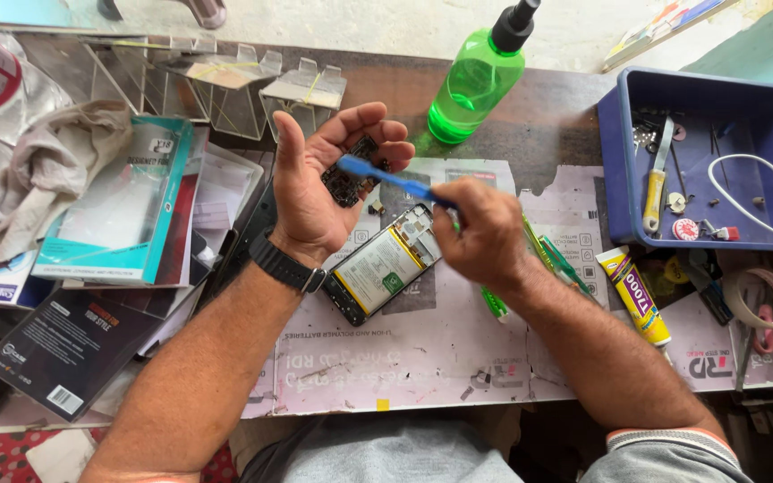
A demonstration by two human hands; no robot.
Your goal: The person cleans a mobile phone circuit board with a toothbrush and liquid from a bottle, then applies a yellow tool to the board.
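Observation:
My left hand (319, 179) is raised palm-up over the table and holds a small dark circuit board (351, 173) in its fingers. A black watch sits on that wrist. My right hand (480, 234) grips a blue brush-like tool (385, 177) whose tip rests on the circuit board. Below both hands an opened phone (378, 264) lies face down on the paper mat, its battery and inner parts exposed.
A green spray bottle (479, 79) stands behind the hands. At right are a blue tray (619, 161) with tools, a yellow glue tube (635, 297), green tools (555, 255) and a tape roll (762, 300). Boxes (118, 201), a cloth (55, 170) and clear stands (225, 85) fill the left.

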